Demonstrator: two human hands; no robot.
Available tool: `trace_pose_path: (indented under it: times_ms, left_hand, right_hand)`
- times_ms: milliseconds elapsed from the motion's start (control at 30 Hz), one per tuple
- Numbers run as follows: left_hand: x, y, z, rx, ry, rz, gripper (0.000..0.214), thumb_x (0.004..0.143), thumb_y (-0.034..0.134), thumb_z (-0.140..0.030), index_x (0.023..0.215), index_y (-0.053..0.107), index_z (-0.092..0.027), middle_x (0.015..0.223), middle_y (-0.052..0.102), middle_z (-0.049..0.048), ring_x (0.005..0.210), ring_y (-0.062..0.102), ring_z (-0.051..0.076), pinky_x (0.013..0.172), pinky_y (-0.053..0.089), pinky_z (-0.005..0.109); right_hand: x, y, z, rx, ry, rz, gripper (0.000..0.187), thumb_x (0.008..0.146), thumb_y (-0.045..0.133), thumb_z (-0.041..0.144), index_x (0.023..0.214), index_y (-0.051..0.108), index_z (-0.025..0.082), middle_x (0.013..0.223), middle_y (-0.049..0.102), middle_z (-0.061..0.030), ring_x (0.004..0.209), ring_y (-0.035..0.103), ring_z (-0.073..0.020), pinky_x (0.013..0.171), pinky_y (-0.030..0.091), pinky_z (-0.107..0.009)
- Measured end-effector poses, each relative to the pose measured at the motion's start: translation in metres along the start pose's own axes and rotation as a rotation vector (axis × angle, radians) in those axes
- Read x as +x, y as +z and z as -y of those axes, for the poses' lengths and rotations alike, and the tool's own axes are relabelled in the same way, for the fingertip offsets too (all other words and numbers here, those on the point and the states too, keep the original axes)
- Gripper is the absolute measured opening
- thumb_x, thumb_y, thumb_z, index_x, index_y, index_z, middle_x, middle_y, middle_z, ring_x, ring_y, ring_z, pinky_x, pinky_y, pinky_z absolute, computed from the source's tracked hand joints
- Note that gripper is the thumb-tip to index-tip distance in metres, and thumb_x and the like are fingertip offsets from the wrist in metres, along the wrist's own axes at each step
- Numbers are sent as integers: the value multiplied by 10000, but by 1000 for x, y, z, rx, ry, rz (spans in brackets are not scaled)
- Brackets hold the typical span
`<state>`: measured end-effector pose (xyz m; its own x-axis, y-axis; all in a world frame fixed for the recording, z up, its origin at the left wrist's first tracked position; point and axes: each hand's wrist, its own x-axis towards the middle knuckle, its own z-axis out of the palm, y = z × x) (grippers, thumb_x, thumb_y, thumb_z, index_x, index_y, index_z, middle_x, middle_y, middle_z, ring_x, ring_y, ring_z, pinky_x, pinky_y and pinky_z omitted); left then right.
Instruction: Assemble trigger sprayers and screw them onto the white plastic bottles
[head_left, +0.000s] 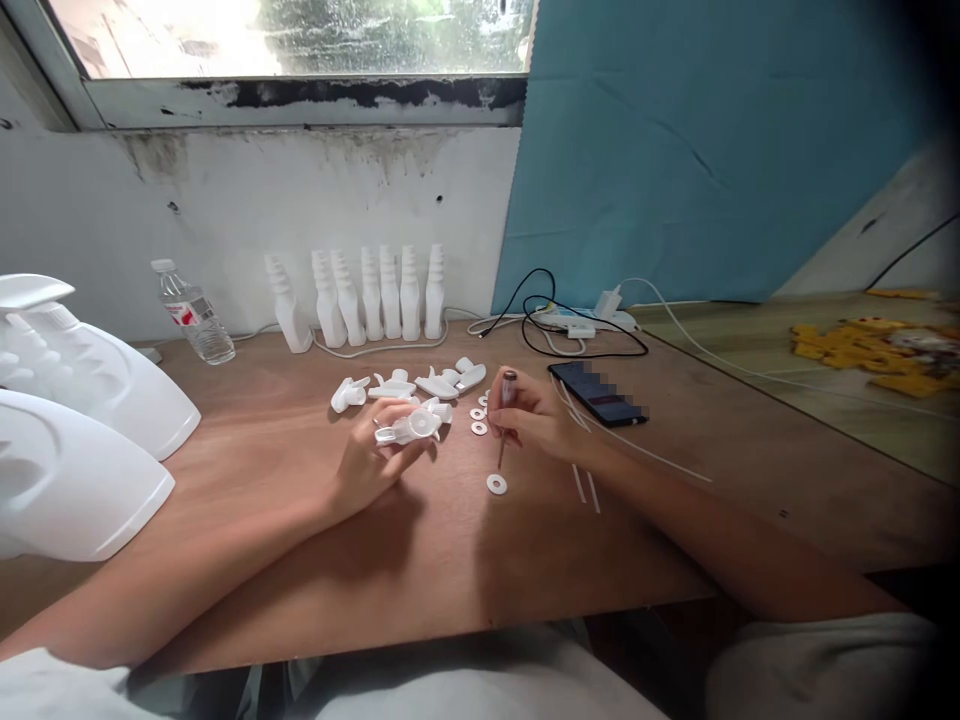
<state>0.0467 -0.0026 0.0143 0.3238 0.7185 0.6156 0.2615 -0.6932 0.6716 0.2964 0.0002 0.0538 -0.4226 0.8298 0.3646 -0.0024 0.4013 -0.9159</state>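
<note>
In my left hand (379, 455) is a white trigger spray head (417, 428), its round underside turned up toward me. My right hand (536, 415) grips a small screwdriver (509, 386) by its dark handle, the thin shaft pointing down. Just below the shaft's tip lies a white ring washer (496, 484); whether the tip touches it I cannot tell. Several more washers (478, 428) lie beside my right fingers, partly hidden by them. Behind my left hand, more white spray heads (394, 384) lie in a loose row on the brown table (442, 570).
White bottles (370, 300) stand along the wall, with a water bottle (196, 315) to their left. Large white containers (67, 470) fill the left edge. At right are a phone (598, 392), thin white tubes (585, 485), cables (555, 310) and a power strip (581, 320).
</note>
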Motion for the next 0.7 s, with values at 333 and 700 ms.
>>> trace_pose_path:
  times_ms: [333,700]
  left_hand:
    - [-2,-68,49,629,242,-1,363,855,580,-180,1217,558,-201,1178,573,94,1081,594,216,901,520,334]
    - [3,-67,57,841,12,302,395,940,445,-314,1303,543,-193,1295,510,114,1097,495,268,976,457,435]
  right_hand:
    - [7,-7,-8,-215,61,81,155,833,646,277,792,531,181,618,609,26,469,593,-122,472,463,-240]
    - [24,-83,-27,-1120,-159,4,169,871,464,193,933,621,194,929,691,-79,819,645,-210,762,477,-323]
